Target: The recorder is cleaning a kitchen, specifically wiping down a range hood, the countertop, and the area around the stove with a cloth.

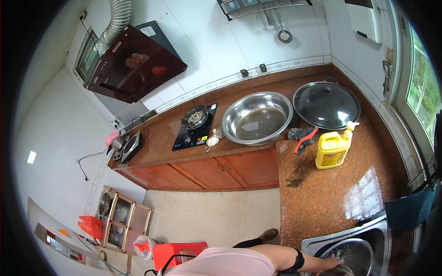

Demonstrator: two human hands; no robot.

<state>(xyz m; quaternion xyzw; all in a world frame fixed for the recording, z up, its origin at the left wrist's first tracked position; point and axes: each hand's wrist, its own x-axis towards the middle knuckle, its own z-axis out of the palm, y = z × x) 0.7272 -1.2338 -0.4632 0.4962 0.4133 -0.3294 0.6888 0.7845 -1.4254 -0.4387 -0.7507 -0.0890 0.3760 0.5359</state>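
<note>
My left hand point(333, 261) reaches into a round metal vessel point(368, 248) that sits in the stainless steel sink point(385, 227). Beside the fingers lies a greyish, cloth-like item point(342, 270), cut by the bottom edge. Whether the fingers grip it cannot be made out. Water or suds seem to show inside the vessel. A black band point(298, 259) circles my left forearm. My right hand is out of view.
On the granite counter stand a yellow detergent jug point(332, 150), a red-handled brush point(305, 140), a lidded pan point(326, 103) and a steel basin point(257, 136) of murky water. A gas stove point(193, 132) lies beyond. A red stool point(165, 255) stands behind me.
</note>
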